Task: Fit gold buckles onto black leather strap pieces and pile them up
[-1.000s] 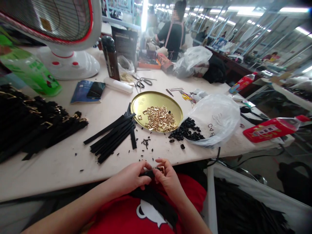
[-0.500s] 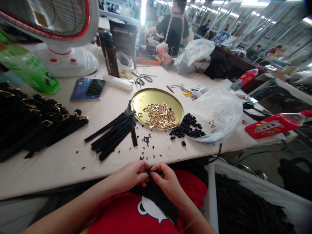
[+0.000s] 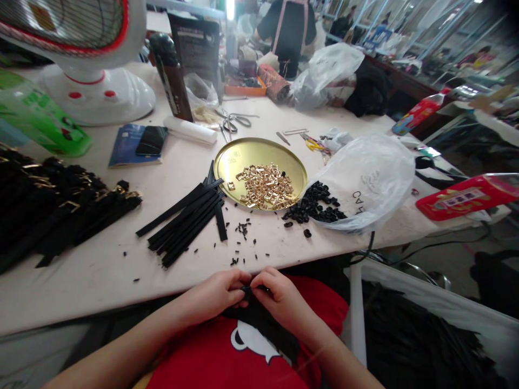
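Just off the table's front edge, my left hand (image 3: pixel 227 290) and my right hand (image 3: pixel 280 294) meet, fingertips pinched together. Both grip a black strap (image 3: pixel 261 319) that drapes over my lap; the detail between the fingertips is hidden. Beyond the hands, a gold oval tray (image 3: pixel 231 154) carries a heap of gold metal buckles (image 3: pixel 267 186). Several flat black straps (image 3: pixel 186 221) lie left of the tray. At its right is a pile of small black plastic pieces (image 3: pixel 320 202), partly inside a clear plastic bag (image 3: pixel 377 178). Small black bits (image 3: pixel 242 229) are scattered nearer me.
Bundled black straps with gold buckles (image 3: pixel 68 210) lie at the left. A white fan (image 3: pixel 97 97), dark spray bottle (image 3: pixel 172 81) and scissors (image 3: pixel 233 121) stand or lie farther back. A red bottle (image 3: pixel 462 197) and white bin (image 3: pixel 359 319) are at the right. Another person (image 3: pixel 286 32) stands beyond.
The view has tipped down and shifted slightly. Both hands stay together on the black strap, with only small finger movement; the things on the table lie as before.
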Demonstrator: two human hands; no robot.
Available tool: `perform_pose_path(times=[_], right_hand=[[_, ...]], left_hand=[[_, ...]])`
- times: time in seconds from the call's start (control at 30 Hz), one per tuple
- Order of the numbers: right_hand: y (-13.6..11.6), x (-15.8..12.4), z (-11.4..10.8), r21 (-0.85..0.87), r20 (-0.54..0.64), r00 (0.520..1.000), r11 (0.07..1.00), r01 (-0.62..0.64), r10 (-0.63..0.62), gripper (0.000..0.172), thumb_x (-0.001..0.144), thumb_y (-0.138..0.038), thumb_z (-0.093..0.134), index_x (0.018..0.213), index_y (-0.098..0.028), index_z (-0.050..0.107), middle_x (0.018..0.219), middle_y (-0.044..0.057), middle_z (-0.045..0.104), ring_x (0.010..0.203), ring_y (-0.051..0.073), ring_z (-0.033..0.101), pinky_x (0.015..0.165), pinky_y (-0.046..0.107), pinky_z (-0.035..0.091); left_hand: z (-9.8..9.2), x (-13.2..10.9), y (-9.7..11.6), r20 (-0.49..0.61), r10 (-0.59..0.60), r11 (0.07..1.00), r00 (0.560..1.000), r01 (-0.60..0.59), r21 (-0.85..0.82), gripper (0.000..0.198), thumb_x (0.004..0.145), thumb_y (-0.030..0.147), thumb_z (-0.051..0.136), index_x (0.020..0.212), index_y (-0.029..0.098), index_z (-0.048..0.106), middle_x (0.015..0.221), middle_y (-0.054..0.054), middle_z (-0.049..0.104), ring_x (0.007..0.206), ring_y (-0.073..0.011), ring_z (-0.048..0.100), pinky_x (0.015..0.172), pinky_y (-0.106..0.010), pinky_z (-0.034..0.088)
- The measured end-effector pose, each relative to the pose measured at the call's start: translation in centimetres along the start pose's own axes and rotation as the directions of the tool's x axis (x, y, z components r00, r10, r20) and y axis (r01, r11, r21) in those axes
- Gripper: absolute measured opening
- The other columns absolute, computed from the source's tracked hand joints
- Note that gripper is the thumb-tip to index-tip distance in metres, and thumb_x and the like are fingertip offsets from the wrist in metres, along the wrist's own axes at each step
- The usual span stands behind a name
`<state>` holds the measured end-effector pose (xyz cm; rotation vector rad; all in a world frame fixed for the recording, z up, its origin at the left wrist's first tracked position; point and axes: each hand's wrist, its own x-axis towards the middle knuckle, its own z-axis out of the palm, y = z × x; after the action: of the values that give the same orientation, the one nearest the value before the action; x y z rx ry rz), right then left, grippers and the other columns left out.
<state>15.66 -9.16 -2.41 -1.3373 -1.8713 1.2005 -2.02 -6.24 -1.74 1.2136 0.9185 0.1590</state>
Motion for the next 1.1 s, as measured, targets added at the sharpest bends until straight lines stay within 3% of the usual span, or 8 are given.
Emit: perform_pose_path(times=[0.1, 0.23, 0.33, 0.43, 0.5, 0.67, 1.1], right_hand=[[-0.4, 0.0, -0.2, -0.036, 0.057, 0.998, 0.999, 0.04, -0.038, 0.017, 0.078, -0.012, 0.048, 0.077, -0.023, 0.061, 0.076, 0.0, 0.052, 0.067, 0.013, 0.051, 0.06, 0.023, 0.04], [-0.2, 0.1, 0.1, -0.069, 0.037, 0.999, 0.998, 0.003, 0.0, 0.017, 0.076, -0.01, 0.048, 0.075, -0.021, 0.06, 0.077, 0.001, 0.054, 0.069, 0.013, 0.052, 0.062, 0.024, 0.04], [0.4, -0.2, 0.7, 0.057, -0.027, 0.99, 0.989, -0.137, 0.139, 0.011, 0.071, -0.01, 0.053, 0.072, -0.02, 0.057, 0.075, 0.0, 0.056, 0.07, 0.014, 0.053, 0.065, 0.026, 0.04], [1.1, -0.7, 1.4, 0.299, -0.05, 0.937, 0.901, -0.316, 0.346, 0.003, 0.072, -0.017, 0.054, 0.074, -0.019, 0.054, 0.061, -0.004, 0.052, 0.055, 0.011, 0.049, 0.052, 0.023, 0.038], [1.4, -0.9, 1.9, 0.394, -0.065, 0.912, 0.85, -0.349, 0.404, 0.005, 0.073, -0.022, 0.054, 0.076, -0.018, 0.053, 0.055, -0.006, 0.049, 0.048, 0.01, 0.045, 0.048, 0.022, 0.035], [1.2, -1.0, 2.6, 0.462, -0.112, 0.902, 0.825, -0.325, 0.418, 0.01, 0.072, -0.026, 0.056, 0.075, -0.017, 0.052, 0.051, -0.006, 0.048, 0.047, 0.009, 0.045, 0.048, 0.021, 0.034], [1.5, -1.1, 2.9, 0.561, -0.016, 0.868, 0.723, -0.404, 0.497, 0.015, 0.072, -0.03, 0.056, 0.076, -0.018, 0.048, 0.044, -0.008, 0.047, 0.043, 0.008, 0.043, 0.048, 0.02, 0.032]], left_hand=[[0.3, 0.1, 0.0, -0.036, 0.059, 0.982, 0.998, -0.051, 0.184, 0.03, 0.069, 0.016, 0.044, 0.096, 0.02, 0.058, 0.091, 0.0, 0.065, 0.082, -0.0173, 0.058, 0.072, -0.025, 0.042], [0.9, 0.0, 0.0, -0.116, 0.126, 0.921, 0.985, -0.073, 0.382, 0.03, 0.068, 0.013, 0.044, 0.092, 0.022, 0.059, 0.094, 0.0, 0.065, 0.087, -0.019, 0.057, 0.08, -0.027, 0.04], [0.9, -0.4, 0.4, -0.123, 0.132, 0.922, 0.984, -0.076, 0.379, 0.033, 0.069, 0.013, 0.043, 0.098, 0.023, 0.058, 0.097, -0.001, 0.064, 0.088, -0.0188, 0.057, 0.079, -0.027, 0.04], [0.4, -1.1, 1.0, -0.079, 0.123, 0.947, 0.989, -0.093, 0.307, 0.039, 0.073, 0.016, 0.04, 0.109, 0.022, 0.052, 0.099, -0.002, 0.063, 0.087, -0.017, 0.057, 0.075, -0.024, 0.042], [-0.2, -1.5, 1.2, -0.079, 0.089, 0.937, 0.993, -0.057, 0.344, 0.036, 0.073, 0.019, 0.041, 0.107, 0.02, 0.054, 0.093, -0.002, 0.065, 0.083, -0.0171, 0.058, 0.069, -0.023, 0.042], [-0.9, -1.3, 0.5, -0.086, -0.05, 0.867, 0.995, 0.086, 0.49, 0.024, 0.072, 0.029, 0.043, 0.08, 0.017, 0.062, 0.067, -0.001, 0.064, 0.061, -0.0159, 0.057, 0.052, -0.021, 0.038], [-0.3, -0.2, -0.9, -0.204, 0.049, 0.743, 0.978, 0.101, 0.662, 0.029, 0.072, 0.044, 0.047, 0.072, 0.018, 0.061, 0.065, -0.001, 0.063, 0.059, -0.0148, 0.054, 0.049, -0.022, 0.029]])
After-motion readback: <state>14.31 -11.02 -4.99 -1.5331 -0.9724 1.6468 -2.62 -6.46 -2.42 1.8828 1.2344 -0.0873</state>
